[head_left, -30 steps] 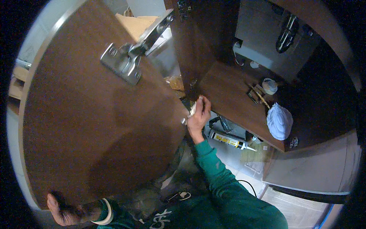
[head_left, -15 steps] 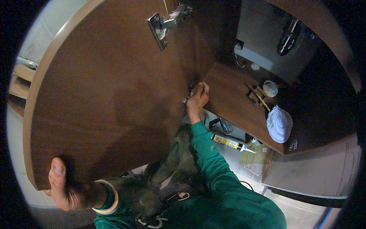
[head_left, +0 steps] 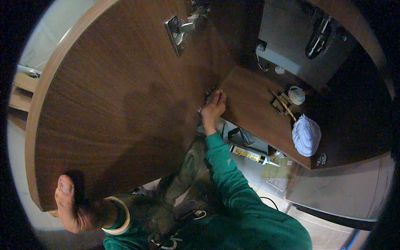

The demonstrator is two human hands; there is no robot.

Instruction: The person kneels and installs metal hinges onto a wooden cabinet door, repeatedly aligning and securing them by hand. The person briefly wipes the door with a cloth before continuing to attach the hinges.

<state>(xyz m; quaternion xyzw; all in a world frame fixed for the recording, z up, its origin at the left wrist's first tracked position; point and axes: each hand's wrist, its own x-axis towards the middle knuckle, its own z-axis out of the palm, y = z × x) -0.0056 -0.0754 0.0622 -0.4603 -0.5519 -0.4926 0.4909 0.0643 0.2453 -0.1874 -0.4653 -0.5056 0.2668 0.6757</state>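
Observation:
A brown wood-grain cabinet door point(head_left: 112, 108) stands open across the left half. My left hand point(head_left: 75, 208) grips its lower corner, thumb on the inner face and fingers mostly hidden behind the edge. Higher on the door, a metal hinge point(head_left: 178, 35) reaches to the cabinet side. My right hand point(head_left: 213, 109) is at the lower hinge point(head_left: 209, 91), where door and cabinet meet. Its fingers are closed on that hinge, largely covering it. Beside this hand begins the brown cabinet floor panel point(head_left: 250, 98).
On the panel lie a white cloth-like bundle point(head_left: 306, 135), a roll of tape point(head_left: 296, 95), small wooden-looking pieces point(head_left: 284, 104) and a small metal fitting point(head_left: 321, 159). Below is a sealant cartridge point(head_left: 249, 154) with a nozzle. A chrome drain pipe point(head_left: 320, 37) hangs at the back.
My right hand has shifted slightly at the lower hinge, and more of the metal shows above its fingers. My left hand keeps its grip on the door corner.

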